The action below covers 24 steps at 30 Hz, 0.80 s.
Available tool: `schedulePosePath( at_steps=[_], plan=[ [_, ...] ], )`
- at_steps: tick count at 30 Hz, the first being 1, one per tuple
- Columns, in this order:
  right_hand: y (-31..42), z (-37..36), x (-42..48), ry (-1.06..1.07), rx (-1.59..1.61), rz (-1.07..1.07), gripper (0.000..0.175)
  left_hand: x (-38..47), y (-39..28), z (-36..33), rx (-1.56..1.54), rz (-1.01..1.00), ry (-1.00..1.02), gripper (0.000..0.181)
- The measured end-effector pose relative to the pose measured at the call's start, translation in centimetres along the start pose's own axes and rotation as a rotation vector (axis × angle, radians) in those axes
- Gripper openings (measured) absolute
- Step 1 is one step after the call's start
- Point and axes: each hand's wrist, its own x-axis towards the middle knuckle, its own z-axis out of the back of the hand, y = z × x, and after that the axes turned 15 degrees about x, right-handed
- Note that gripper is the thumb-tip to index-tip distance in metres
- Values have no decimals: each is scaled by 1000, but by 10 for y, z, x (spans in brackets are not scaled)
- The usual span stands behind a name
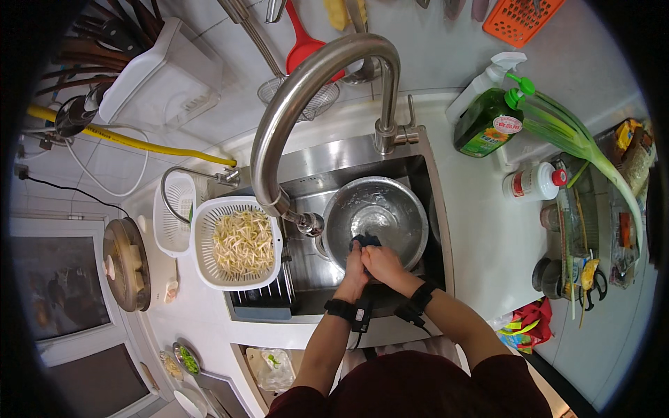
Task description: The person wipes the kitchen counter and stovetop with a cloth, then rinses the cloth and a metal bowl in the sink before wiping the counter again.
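Observation:
Over the near part of a round metal basin (389,209) in the stainless steel sink (308,266), my left hand (355,266) and my right hand (384,264) are together, both closed on a dark, crumpled thing (366,240), perhaps a cloth or wood ear fungus; I cannot tell which. It bulges out beyond my fingers. The basin's inside looks wet. Left of the basin hangs the spray head (311,223) of the tall curved faucet (282,104). A white plastic basket (201,261) of bean sprouts (244,243) rests at the sink's left side, partly over a drying rack (266,292).
A second white basket (170,230) and a lidded pan (127,265) stand further left. On the right counter are a green soap bottle (483,123), a spray bottle (473,86), a white bottle (533,182) and a long scallion (590,149). Utensils hang behind the faucet.

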Motion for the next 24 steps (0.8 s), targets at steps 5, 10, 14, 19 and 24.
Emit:
schedulePosePath(
  at_steps=[5,10,14,19,24],
  plan=[
    [-54,18,22,-158,-9,-63,33,-77,-40,-72,322,-98,-280,40],
    [-31,58,6,-369,-22,-81,33,-96,-52,-48,1406,-416,-525,46],
    [-40,56,1,-254,-121,-16,35,-108,-51,-46,1623,-737,-565,45],
    [-50,14,19,-269,-330,-97,52,-67,-33,-30,1472,-895,-578,68],
    [-67,-13,53,-52,-85,-399,64,-32,-23,-31,1453,-274,-416,77]
  ],
)
